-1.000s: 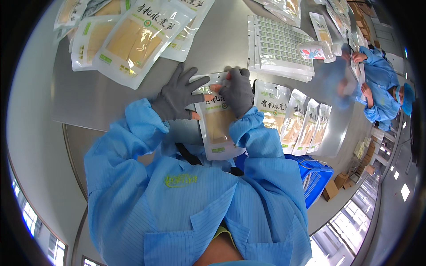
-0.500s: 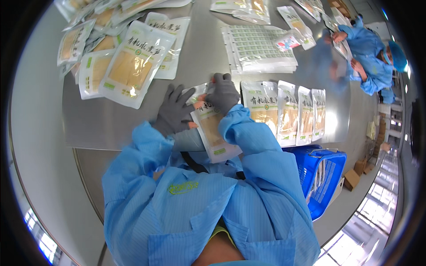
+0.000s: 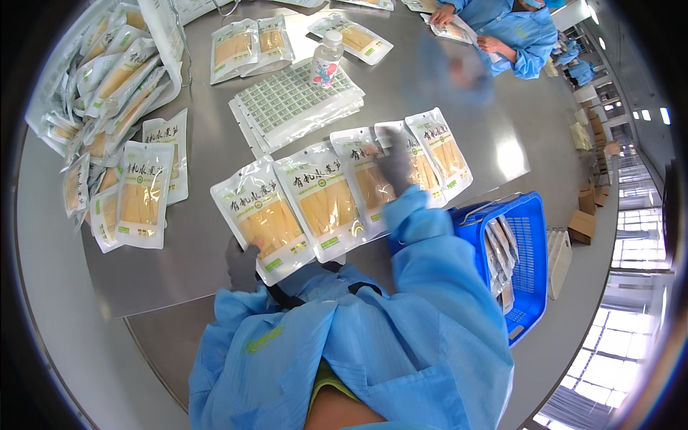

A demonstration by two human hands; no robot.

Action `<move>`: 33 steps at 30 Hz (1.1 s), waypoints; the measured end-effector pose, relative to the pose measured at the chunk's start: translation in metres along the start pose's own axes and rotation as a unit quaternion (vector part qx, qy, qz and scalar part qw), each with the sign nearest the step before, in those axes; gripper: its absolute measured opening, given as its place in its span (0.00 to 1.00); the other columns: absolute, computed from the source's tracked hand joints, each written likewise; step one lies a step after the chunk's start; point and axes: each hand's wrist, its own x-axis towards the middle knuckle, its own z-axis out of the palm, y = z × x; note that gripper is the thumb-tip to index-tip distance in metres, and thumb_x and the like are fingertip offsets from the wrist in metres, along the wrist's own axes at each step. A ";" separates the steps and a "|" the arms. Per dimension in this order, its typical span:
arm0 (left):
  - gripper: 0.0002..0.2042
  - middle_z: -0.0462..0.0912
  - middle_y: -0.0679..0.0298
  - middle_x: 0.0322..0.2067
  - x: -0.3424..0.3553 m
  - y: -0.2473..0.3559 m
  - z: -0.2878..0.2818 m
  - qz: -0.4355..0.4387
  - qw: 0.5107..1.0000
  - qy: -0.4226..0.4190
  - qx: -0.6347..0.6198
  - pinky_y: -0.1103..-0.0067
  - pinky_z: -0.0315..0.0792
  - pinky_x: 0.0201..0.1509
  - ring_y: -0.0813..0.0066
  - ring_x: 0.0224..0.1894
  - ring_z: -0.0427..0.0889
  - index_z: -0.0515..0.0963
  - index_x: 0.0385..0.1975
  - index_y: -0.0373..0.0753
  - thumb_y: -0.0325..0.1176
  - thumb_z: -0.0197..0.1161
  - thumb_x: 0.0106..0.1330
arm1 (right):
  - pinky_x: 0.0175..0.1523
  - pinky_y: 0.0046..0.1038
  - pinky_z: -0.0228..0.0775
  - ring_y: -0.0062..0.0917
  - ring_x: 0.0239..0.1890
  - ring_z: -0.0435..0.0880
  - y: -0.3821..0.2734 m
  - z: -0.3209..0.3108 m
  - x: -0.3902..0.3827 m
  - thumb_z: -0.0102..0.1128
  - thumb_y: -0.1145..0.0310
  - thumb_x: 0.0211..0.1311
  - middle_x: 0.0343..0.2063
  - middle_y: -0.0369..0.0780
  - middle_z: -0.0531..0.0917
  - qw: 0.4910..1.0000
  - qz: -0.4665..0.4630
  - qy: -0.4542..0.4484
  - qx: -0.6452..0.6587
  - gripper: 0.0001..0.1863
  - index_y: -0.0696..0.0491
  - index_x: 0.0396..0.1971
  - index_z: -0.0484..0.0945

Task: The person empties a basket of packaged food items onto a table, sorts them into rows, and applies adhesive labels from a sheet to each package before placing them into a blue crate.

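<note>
Several clear-and-white food pouches with pale yellow slices inside overlap in a row along the table's near edge. At the row's left end, my gloved left hand (image 3: 244, 265) grips the lower left edge of a pouch (image 3: 266, 222), its bare thumb tip on the front. Beside it on the right lies another pouch (image 3: 322, 204). My gloved right hand (image 3: 395, 163) is over the right part of the row, near the pouch at the right end (image 3: 444, 154). Motion smears its fingers, so their grip cannot be made out.
Behind the row are printed label sheets (image 3: 287, 107) with a small bottle (image 3: 327, 61) on them. A white bin (image 3: 163, 43) heaped with pouches stands far left, loose pouches (image 3: 143, 193) nearby. A blue basket (image 3: 529, 265) holds pouches at right. A co-worker (image 3: 512, 36) handles a pouch.
The pouch that was between my hands now lies at the row's left end. My right hand has moved right across the row; my left is at that pouch's lower edge. The view has shifted.
</note>
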 end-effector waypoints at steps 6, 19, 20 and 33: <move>0.23 0.79 0.53 0.47 -0.009 0.010 0.001 0.007 0.993 0.018 -0.117 0.70 0.78 0.47 0.65 0.43 0.81 0.68 0.57 0.31 0.25 0.60 0.61 | 0.69 0.38 0.55 0.45 0.66 0.61 0.163 -0.159 0.051 0.62 0.37 0.52 0.63 0.48 0.63 0.919 0.190 0.002 -0.347 0.44 0.57 0.59 0.67; 0.30 0.72 0.50 0.57 -0.023 0.023 0.066 -0.088 0.964 -0.101 -0.231 0.62 0.74 0.58 0.56 0.57 0.75 0.61 0.64 0.36 0.36 0.62 0.63 | 0.51 0.36 0.73 0.42 0.44 0.83 0.078 -0.128 0.024 0.78 0.42 0.32 0.43 0.52 0.81 0.959 0.167 -0.217 -0.067 0.53 0.61 0.56 0.65; 0.30 0.72 0.49 0.56 -0.019 0.025 0.088 -0.118 0.967 -0.078 -0.213 0.62 0.75 0.58 0.56 0.56 0.75 0.60 0.64 0.35 0.34 0.62 0.63 | 0.52 0.35 0.73 0.41 0.44 0.83 0.076 -0.125 0.022 0.79 0.43 0.32 0.44 0.53 0.81 0.956 0.191 -0.222 -0.018 0.56 0.61 0.58 0.62; 0.37 0.71 0.50 0.58 0.040 0.060 0.142 -0.111 0.943 -0.271 -0.157 0.62 0.74 0.59 0.53 0.58 0.74 0.58 0.65 0.35 0.25 0.65 0.53 | 0.55 0.34 0.73 0.37 0.50 0.81 0.050 -0.095 -0.094 0.81 0.50 0.35 0.48 0.51 0.79 0.905 0.271 -0.225 0.237 0.57 0.59 0.63 0.57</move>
